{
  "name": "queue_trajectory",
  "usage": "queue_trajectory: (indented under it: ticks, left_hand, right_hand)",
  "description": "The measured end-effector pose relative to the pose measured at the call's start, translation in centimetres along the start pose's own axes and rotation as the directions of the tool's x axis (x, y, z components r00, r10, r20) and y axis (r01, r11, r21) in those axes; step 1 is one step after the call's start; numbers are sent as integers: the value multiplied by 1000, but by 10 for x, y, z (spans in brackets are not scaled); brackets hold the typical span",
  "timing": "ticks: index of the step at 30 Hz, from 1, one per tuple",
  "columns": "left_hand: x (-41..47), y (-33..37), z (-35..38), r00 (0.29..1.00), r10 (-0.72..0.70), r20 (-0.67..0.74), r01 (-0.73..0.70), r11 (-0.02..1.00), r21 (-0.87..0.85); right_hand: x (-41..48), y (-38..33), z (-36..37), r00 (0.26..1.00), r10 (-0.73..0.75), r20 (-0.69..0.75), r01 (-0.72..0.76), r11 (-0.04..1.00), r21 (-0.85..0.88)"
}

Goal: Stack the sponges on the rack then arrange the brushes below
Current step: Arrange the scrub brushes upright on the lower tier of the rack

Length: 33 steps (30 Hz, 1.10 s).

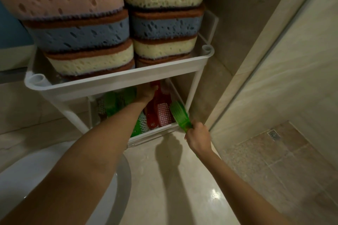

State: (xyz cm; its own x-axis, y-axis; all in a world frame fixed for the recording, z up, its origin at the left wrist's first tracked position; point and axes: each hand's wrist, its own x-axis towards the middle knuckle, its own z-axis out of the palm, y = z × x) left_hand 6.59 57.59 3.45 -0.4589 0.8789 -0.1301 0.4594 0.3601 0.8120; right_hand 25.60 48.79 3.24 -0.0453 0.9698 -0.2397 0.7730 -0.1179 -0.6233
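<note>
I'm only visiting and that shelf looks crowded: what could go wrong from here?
The green brush, gripped by the right hand, lies tilted over the lower shelf front rim; let go early, it may slide to the floor. The left hand reaches deep under the upper shelf; a bump might topple the tall sponge stacks.

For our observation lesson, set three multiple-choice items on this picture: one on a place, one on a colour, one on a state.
1. The thick porous sponges sit: A on the floor; B in the upper tray of the white plastic rack; C in the lower tray.
2. The plastic brush in the right hand is: A red; B blue; C translucent green.
3. The right hand is: A open; B gripping the brush; C pressing a sponge.
Answers: B, two stacks fill the upper tray; C, its body shows green; B, fingers curl round its end.
</note>
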Motion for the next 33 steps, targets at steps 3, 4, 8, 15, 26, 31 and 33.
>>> queue_trajectory:
  ticks: [3, 4, 8, 15, 26, 31, 33]
  left_hand:
    - [-4, -2, 1, 998, -66, -7, 66, 997, 42]
    - [-6, -2, 1, 997, -68, -43, 70, 997, 38]
    - [-13, -3, 1, 989, -76, -130, 89, 991, 95]
    - [-15, -5, -2, 982, -92, -163, 109, 989, 99]
    - [-45, -34, -10, 939, -325, 111, 325, 946, 14]
    - [-69, -18, -13, 944, -288, 159, 309, 943, -127]
    - [-78, -9, -20, 946, -291, 143, 321, 905, -280]
  right_hand:
    - [1, -2, 1, 1000, 8, 5, -8, 1000, -6]
    - [1, -2, 0, 1000, 9, 3, -9, 1000, -8]
    - [-2, -6, -4, 1000, 4, -8, -4, 1000, -13]
    - [-5, -10, -7, 1000, 4, -8, -5, 1000, -29]
    - [-12, -14, -9, 999, -17, -51, 17, 1000, -1]
    - [-11, -16, -7, 998, -61, -5, 61, 997, 45]
    - [-11, -18, -9, 993, -104, 48, 104, 995, 13]
